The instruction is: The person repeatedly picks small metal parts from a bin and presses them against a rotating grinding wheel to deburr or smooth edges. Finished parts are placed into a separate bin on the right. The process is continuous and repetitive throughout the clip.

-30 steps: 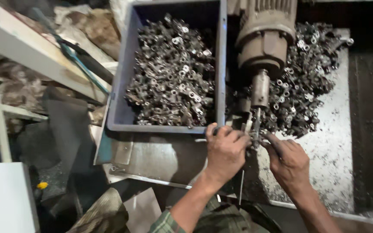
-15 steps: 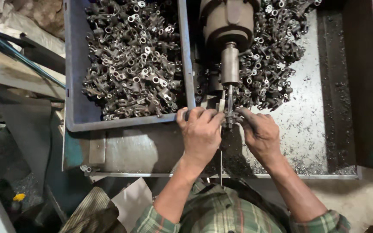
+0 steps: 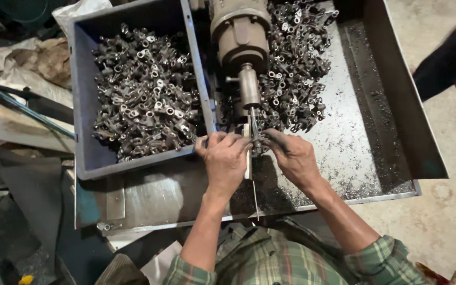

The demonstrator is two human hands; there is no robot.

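- Since the earlier frame, both hands sit lower, near the bench's front edge.
- Left hand (image 3: pixel 225 158) and right hand (image 3: pixel 291 155) pinch a small metal part (image 3: pixel 256 142) under the spindle (image 3: pixel 249 89).
- Risk, judged: fingers so near the tool tip may be caught.

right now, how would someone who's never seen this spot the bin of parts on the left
Start at the grey motor standing at the top middle of the metal tray. Just to its left sits a blue-grey plastic bin, its near rim by the left hand. Its small metal parts are walled in, while the other pile lies loose on the tray.
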